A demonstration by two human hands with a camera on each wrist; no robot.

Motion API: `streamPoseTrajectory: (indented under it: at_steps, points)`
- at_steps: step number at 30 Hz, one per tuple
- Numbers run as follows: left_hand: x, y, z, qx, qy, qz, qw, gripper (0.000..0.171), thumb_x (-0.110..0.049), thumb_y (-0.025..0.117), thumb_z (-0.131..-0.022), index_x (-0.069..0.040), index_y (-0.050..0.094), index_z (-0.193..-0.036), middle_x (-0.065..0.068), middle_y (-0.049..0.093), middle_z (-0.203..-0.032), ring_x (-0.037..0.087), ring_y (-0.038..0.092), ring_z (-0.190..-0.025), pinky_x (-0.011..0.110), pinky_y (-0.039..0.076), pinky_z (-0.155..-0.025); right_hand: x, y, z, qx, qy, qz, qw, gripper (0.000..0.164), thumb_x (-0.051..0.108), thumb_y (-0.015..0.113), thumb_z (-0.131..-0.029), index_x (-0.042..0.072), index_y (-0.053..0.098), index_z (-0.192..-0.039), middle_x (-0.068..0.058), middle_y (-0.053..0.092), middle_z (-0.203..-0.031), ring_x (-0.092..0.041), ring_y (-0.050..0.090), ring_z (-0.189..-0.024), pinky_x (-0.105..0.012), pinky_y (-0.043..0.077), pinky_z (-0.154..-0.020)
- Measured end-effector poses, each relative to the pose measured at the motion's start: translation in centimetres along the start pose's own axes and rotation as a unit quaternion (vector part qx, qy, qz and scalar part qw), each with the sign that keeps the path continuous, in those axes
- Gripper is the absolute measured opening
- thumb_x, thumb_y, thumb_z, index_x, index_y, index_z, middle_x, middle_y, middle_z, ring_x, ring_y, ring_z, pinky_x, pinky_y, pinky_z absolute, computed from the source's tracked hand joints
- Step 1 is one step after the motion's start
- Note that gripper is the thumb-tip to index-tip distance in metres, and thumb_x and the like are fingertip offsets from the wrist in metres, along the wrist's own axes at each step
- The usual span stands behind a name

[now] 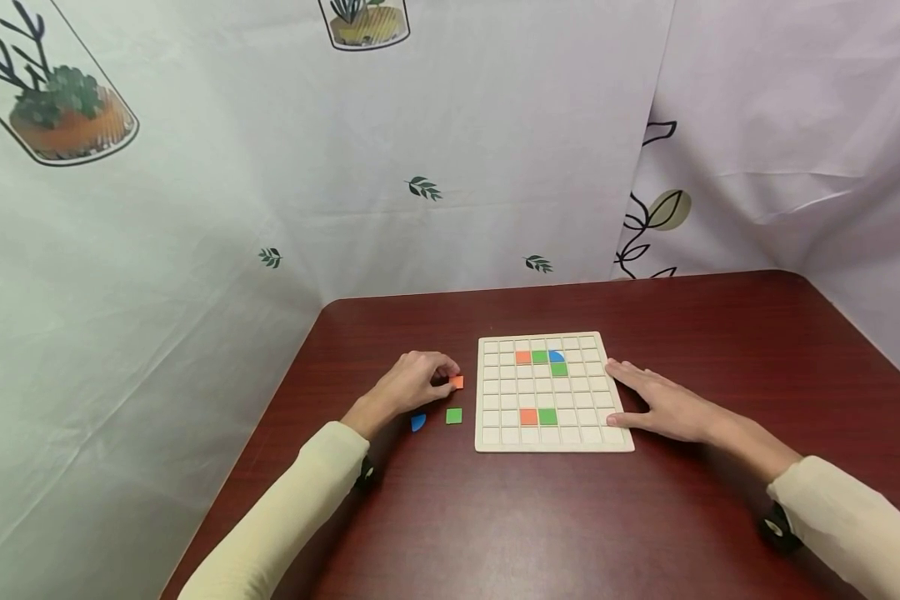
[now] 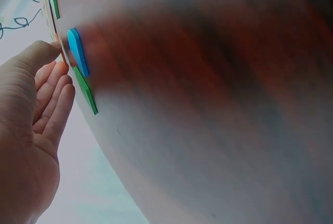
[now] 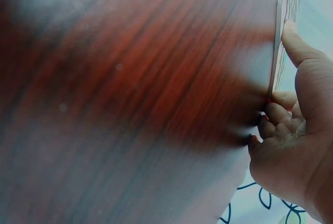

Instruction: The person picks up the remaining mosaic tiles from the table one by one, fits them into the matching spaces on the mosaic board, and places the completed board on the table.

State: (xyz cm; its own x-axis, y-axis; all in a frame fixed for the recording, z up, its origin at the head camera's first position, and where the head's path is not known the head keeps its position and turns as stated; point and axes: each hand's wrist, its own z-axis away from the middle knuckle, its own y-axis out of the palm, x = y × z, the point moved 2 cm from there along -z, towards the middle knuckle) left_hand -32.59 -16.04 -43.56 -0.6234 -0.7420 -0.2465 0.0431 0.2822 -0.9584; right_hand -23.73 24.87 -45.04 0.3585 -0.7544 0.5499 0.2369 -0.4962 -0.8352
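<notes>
Between thumb and fingers, my left hand pinches an orange square tile, just left of a cream gridded board. A green square tile and a blue quarter-circle tile lie on the table below that hand. Along the board's upper part sit an orange tile, a green tile and a blue quarter-circle, with another green tile under the blue one. Lower down, an orange tile adjoins a green one. My right hand rests its thumb and extended fingers on the board's right edge.
The dark red-brown table has rounded far corners. Behind it and along its sides hangs a pale cloth printed with plants and leaves. In the left wrist view, a green tile stands out beyond the fingertips.
</notes>
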Motion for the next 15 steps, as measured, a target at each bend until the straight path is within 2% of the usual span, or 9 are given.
streamPoseTrajectory:
  at_steps: [8, 15]
  points:
    - [0.31, -0.16, 0.0, -0.011, 0.014, 0.008, 0.9998, 0.019, -0.017, 0.083, -0.093, -0.013, 0.078, -0.111, -0.005, 0.075, -0.101, 0.007, 0.068, -0.089, 0.027, 0.058, -0.082, -0.01, 0.0, -0.04, 0.0, 0.0, 0.001, 1.0, 0.104, 0.057, 0.079, -0.092, -0.003, 0.032, -0.164, -0.026, 0.031, -0.169, -0.049, 0.024, -0.156, -0.066, 0.022, -0.122]
    - [0.37, -0.6, -0.15, -0.012, 0.013, 0.024, 0.9996, 0.019, -0.017, 0.082, -0.093, -0.014, 0.078, -0.111, -0.005, 0.075, -0.101, 0.006, 0.069, -0.089, 0.027, 0.058, -0.08, -0.01, 0.0, -0.02, -0.001, 0.001, 0.004, 1.0, 0.104, 0.058, 0.078, -0.092, -0.002, 0.033, -0.164, -0.026, 0.031, -0.168, -0.049, 0.024, -0.156, -0.066, 0.023, -0.122]
